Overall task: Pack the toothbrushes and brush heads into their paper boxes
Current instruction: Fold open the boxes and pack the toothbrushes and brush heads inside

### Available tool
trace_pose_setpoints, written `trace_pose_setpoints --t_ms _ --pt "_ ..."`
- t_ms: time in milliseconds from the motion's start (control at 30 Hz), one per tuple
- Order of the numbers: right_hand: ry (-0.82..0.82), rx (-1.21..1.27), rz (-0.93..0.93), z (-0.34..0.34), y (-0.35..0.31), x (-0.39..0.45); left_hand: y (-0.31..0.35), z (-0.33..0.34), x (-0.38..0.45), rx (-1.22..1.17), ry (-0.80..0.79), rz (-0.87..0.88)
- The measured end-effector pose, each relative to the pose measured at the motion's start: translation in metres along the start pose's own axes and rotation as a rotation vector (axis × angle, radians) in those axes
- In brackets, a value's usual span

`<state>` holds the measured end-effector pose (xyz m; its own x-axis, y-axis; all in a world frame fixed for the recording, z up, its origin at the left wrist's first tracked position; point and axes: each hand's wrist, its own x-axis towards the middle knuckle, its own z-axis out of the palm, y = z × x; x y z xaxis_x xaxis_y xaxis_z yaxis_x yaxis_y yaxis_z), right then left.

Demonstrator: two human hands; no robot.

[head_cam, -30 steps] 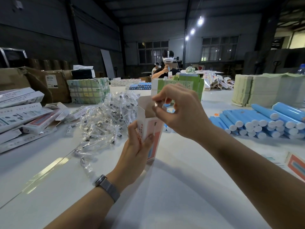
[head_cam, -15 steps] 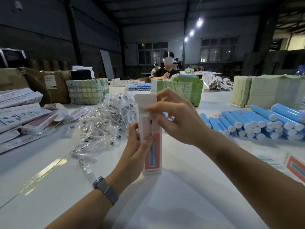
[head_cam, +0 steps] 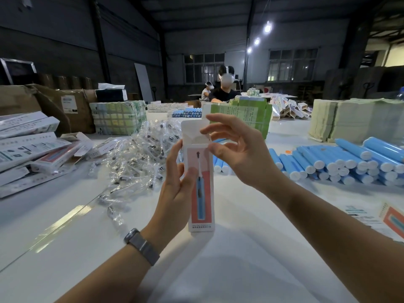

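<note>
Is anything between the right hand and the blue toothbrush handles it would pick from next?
Nothing visible. The right hand hovers at the upright paper box's open top flap; bare white table separates it from the blue toothbrush handles.

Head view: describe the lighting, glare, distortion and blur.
Head view: dim hall lit by three bright ceiling lamps that bloom; their glare streaks the glossy table; a soft shadow falls under the box and both arms; wide-angle bending curves the edges; the distant person's face is blurred, far stacks soft.
</note>
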<state>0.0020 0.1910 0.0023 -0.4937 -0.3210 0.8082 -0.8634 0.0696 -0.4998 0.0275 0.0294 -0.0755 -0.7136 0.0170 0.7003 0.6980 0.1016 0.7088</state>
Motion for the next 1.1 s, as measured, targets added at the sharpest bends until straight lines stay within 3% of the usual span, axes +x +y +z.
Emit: trace_pose_setpoints --t_ms 233,533,1100 --pt "-0.069 -0.041 0.076 0.0 -0.0002 -0.0022 0.0041 -0.003 0.0015 -0.126 -0.017 -0.031" --pt "-0.078 0.057 0.097 -0.0019 -0.0059 0.0003 0.007 -0.0076 0.0014 0.062 -0.02 0.009" --pt "-0.048 0.04 0.085 -0.0016 -0.0044 0.002 0.0073 -0.0069 0.0046 -0.017 -0.031 0.023"
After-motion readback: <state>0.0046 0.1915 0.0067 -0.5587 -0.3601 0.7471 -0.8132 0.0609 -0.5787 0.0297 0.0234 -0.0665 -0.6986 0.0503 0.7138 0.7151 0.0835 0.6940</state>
